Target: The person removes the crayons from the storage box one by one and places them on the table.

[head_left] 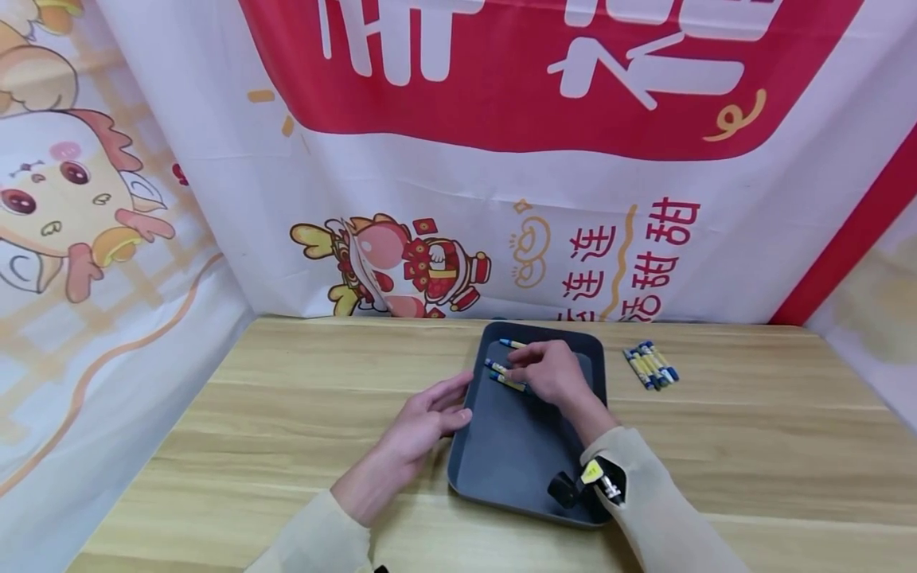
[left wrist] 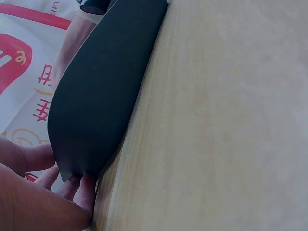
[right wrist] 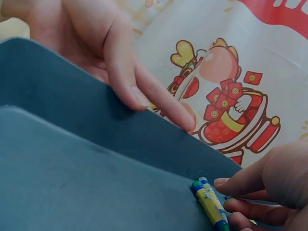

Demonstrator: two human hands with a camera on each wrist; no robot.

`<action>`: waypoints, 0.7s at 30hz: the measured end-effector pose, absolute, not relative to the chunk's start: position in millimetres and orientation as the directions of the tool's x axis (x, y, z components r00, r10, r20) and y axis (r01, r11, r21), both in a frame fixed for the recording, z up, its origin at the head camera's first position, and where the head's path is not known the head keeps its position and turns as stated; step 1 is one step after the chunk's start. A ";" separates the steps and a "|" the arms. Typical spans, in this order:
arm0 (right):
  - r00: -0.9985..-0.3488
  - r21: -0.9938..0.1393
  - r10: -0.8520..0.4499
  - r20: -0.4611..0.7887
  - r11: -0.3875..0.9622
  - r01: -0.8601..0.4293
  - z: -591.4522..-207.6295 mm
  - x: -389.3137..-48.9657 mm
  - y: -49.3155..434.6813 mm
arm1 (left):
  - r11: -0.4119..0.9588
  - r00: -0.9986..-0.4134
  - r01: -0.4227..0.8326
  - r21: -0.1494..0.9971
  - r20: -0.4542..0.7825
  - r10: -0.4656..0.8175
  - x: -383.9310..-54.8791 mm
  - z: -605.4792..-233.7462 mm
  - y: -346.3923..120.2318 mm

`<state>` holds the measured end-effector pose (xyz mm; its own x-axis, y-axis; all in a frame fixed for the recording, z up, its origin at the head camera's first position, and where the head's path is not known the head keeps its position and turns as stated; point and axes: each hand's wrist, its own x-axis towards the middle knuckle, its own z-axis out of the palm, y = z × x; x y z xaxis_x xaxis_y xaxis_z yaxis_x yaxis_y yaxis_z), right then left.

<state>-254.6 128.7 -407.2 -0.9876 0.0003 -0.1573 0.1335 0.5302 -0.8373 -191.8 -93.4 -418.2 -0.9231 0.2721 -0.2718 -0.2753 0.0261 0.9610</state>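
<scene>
- Setting crayons [head_left: 507,383] side by side in the tray [head_left: 516,446] looks like the step in hand, head view: three show at the tray's far end; a loose bunch [head_left: 648,366] lies on the table [head_left: 738,430], right of the tray. Next move probably calls for squaring up the middle one, then reaching right for another.
- Same view, hands apart from each other: right hand [head_left: 552,372] bent over the far crayons, left hand [head_left: 428,414] at the tray's left rim.
- Left wrist view: left hand clamped lightly on the tray edge, thumb at the rim, fingertips at the wall's bottom.
- Right wrist view: left thumb laps the rim. Right fingers curled, tips bunched right beside two crayons; pinching or just touching, cannot tell.
</scene>
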 end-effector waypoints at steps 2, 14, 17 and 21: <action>-0.986 -0.829 0.005 -0.167 0.541 0.142 -407.4 -254.5 128.2 | 0.030 -0.922 -0.278 0.960 -0.276 0.271 -191.5 -417.7 -93.2; -0.988 -0.796 0.020 -0.155 0.589 0.137 -410.0 -254.5 123.3 | 0.028 -0.924 -0.274 0.961 -0.271 0.271 -190.7 -417.9 -93.3; -0.988 -0.795 0.019 -0.151 0.591 0.133 -409.4 -254.4 122.7 | 0.028 -0.924 -0.272 0.962 -0.269 0.272 -190.9 -418.5 -93.6; -0.989 -0.795 0.020 -0.149 0.592 0.132 -408.2 -253.9 123.1 | 0.030 -0.923 -0.273 0.961 -0.271 0.275 -191.3 -418.7 -93.7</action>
<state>-253.9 123.1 -408.2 -0.9886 0.0201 -0.1494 0.1322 0.5924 -0.7947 -191.3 -93.7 -418.7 -0.9226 0.2748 -0.2707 -0.2733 0.0296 0.9615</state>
